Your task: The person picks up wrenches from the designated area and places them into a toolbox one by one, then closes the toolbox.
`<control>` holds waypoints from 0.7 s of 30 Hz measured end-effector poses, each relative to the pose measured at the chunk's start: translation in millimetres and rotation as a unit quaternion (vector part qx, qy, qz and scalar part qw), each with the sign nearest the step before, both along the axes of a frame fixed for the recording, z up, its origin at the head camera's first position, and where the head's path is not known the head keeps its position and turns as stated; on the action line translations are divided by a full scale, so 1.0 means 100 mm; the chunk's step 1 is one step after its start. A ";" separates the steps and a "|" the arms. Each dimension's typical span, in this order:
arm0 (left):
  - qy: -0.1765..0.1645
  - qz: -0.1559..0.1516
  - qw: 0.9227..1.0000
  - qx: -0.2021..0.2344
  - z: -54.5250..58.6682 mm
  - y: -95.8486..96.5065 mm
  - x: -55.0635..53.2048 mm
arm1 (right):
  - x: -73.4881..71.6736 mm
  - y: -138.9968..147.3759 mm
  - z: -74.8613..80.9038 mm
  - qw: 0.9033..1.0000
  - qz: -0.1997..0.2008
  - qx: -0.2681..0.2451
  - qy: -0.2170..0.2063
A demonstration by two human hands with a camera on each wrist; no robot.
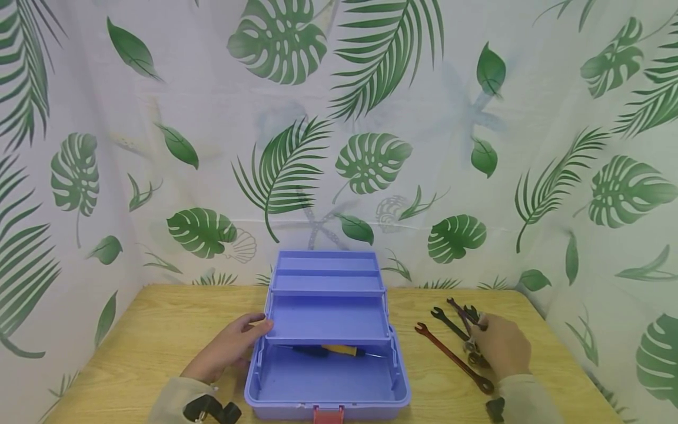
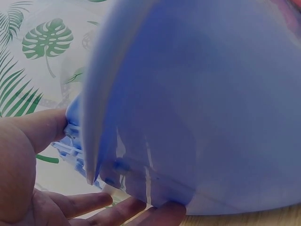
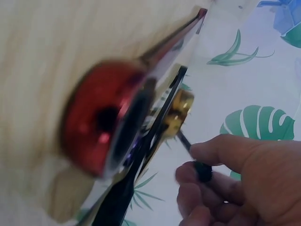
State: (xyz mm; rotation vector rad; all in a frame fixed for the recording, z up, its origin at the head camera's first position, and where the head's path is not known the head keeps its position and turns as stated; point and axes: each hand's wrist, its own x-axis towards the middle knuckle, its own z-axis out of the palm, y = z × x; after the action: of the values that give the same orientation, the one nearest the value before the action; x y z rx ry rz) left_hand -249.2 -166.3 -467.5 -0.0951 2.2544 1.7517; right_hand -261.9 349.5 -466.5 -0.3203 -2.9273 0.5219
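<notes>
While the left hand (image 1: pixel 228 347) rests loosely on the box (image 1: pixel 286 411), the right hand (image 1: pixel 502 343) pinches a black wrench (image 1: pixel 471 313) near the surface's right edge; it's probably hard, slick and heavy, so hold its middle.

Down-tilted head and close wrist views share the backdrop (image 1: pixel 371 165)

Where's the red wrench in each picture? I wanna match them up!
Head: the red wrench lies slanted on the table, just right of the blue toolbox.
Left wrist: not in it.
Right wrist: left of centre; its blurry ring end looks big, and the handle runs toward the top right.
Shared landmark: the leaf-print sheet shows in all three views.
</notes>
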 end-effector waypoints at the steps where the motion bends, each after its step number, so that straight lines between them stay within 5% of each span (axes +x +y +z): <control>1: 0.001 0.001 1.000 -0.001 0.00 0.00 0.00 | 0.00 0.01 0.00 1.000 0.001 0.005 0.007; 10: 0.002 0.004 1.000 -0.009 -0.01 0.00 0.00 | -0.02 0.10 -0.04 0.989 0.047 0.073 0.122; 21: 0.011 0.009 1.000 -0.003 -0.01 0.01 0.00 | 0.01 0.08 -0.01 0.977 0.109 0.074 0.170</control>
State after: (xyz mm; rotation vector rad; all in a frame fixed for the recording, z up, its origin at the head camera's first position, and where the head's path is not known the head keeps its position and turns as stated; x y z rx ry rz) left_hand -248.9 -165.6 -468.4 -0.0980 2.2829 1.7630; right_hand -260.8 357.6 -467.1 0.1021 -2.6562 0.3414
